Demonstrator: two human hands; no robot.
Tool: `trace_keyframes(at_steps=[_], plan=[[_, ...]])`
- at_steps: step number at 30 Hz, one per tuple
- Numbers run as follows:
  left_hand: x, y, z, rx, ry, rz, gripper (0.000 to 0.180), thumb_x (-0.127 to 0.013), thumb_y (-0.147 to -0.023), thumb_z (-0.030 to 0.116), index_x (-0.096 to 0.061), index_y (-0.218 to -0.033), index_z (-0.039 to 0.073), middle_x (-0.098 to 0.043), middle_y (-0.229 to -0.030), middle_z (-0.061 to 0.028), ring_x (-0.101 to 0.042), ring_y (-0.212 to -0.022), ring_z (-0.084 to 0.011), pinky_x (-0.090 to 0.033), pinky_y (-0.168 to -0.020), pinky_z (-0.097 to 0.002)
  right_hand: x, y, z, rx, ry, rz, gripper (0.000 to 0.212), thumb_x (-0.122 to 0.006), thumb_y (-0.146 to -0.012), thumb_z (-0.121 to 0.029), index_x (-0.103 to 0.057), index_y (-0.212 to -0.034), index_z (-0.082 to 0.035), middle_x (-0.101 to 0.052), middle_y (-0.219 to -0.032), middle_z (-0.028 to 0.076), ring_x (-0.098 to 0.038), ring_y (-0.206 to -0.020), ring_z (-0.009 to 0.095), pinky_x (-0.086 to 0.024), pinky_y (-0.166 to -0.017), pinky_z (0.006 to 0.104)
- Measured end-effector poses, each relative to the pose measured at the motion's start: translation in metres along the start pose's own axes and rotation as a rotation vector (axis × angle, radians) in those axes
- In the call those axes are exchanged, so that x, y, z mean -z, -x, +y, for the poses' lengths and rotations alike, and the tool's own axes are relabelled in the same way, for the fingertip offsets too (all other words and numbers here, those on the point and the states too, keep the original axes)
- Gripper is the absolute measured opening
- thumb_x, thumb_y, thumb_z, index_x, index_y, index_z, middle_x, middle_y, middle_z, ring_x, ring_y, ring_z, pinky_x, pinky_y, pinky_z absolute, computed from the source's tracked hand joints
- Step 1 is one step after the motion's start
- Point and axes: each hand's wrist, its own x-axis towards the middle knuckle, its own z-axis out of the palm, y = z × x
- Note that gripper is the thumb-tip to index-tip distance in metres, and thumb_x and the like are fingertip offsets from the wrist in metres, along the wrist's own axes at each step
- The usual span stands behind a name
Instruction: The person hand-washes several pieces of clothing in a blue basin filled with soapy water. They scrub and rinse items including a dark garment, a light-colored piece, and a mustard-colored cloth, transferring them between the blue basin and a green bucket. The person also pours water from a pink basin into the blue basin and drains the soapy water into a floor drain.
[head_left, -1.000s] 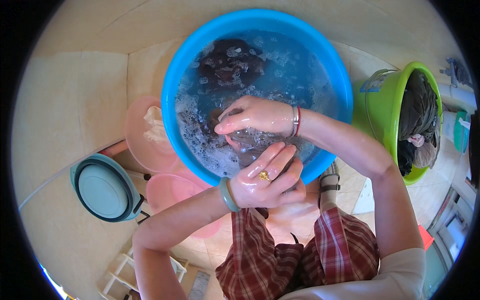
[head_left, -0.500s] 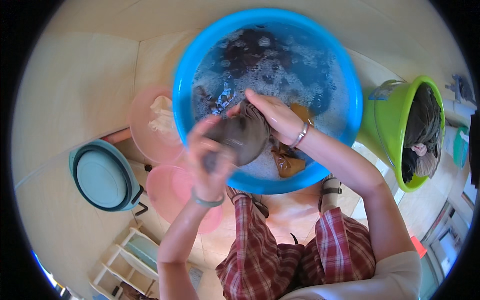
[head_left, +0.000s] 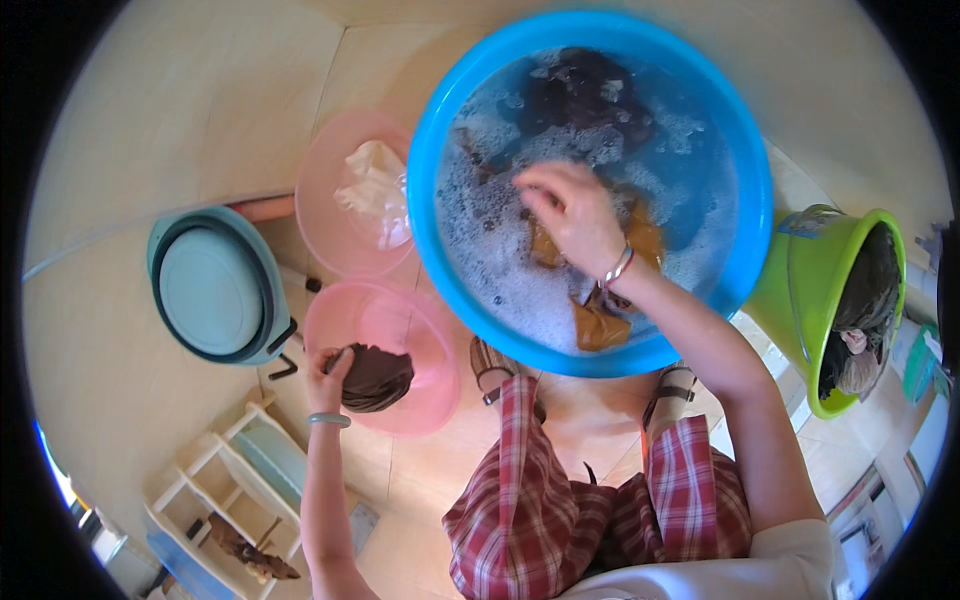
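Note:
Over the nearer pink basin (head_left: 440, 365), my left hand (head_left: 328, 372) grips a bunched dark brown cloth (head_left: 377, 380) by its left end. My right hand (head_left: 575, 218) hovers above the soapy water of the big blue tub (head_left: 745, 190). Its fingers are loosely bent and somewhat blurred, with nothing seen in them. Golden-brown cloth (head_left: 600, 328) lies in the suds, partly under my right wrist. Toward the tub's far side a dark cloth (head_left: 590, 95) is soaking, mostly under water.
A second pink basin (head_left: 318, 215) holds a white cloth (head_left: 372, 185). To its left is a teal folding basin (head_left: 205, 285). A tilted green bucket (head_left: 790, 290) with dark clothes stands right of the tub. A white shelf rack (head_left: 225, 480) is at lower left.
My left hand has carried the dark cloth from above the tub down left to the nearer pink basin. My right hand has let go of it and stays over the tub.

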Motion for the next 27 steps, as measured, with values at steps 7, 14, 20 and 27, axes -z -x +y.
trace_keyframes(at_steps=[7, 14, 20, 27], plan=[[-0.112, 0.009, 0.142, -0.267, 0.241, -0.116, 0.024, -0.058, -0.092, 0.013, -0.057, -0.113, 0.003, -0.058, -0.118, -0.0109, -0.061, -0.100, -0.0174, -0.049, -0.088, -0.0300, 0.040, -0.032, 0.098, -0.308, 0.695, -0.003, 0.054, -0.068, -0.081, -0.022, -0.048, -0.131, -0.028, -0.039, -0.138, 0.014, -0.042, -0.122, 0.040, -0.039, -0.096, 0.0534], [-0.283, 0.027, 0.257, 0.100, 0.881, -0.809, 0.056, -0.059, -0.092, 0.033, -0.036, -0.138, 0.011, -0.053, -0.125, -0.0207, -0.054, -0.116, -0.0333, -0.043, -0.100, -0.0459, 0.036, -0.007, 0.177, -0.580, 0.216, 0.098, 0.035, -0.062, -0.082, -0.008, -0.057, -0.116, -0.005, -0.056, -0.118, 0.021, -0.059, -0.102, 0.034, -0.049, -0.084, 0.0390], [-0.337, -0.021, 0.279, 0.323, 0.966, -0.916, 0.058, -0.046, -0.093, 0.054, -0.053, -0.129, 0.009, -0.057, -0.124, -0.0100, -0.051, -0.118, -0.0251, -0.040, -0.102, -0.0420, 0.067, -0.016, 0.002, -0.349, -0.583, 0.105, 0.020, -0.058, -0.090, -0.016, -0.061, -0.106, -0.004, -0.063, -0.091, 0.001, -0.056, -0.072, 0.006, -0.047, -0.060, 0.0217], [-0.333, -0.057, 0.289, 0.350, 1.298, -1.855, 0.054, -0.042, -0.095, 0.053, -0.054, -0.121, 0.007, -0.064, -0.103, -0.0077, -0.061, -0.089, -0.0163, -0.052, -0.081, -0.0329, 0.056, -0.006, -0.086, 0.134, -0.142, -0.040, 0.020, -0.071, -0.077, -0.025, -0.062, -0.088, -0.011, -0.053, -0.081, 0.007, -0.060, -0.078, 0.022, -0.049, -0.061, 0.0342]])
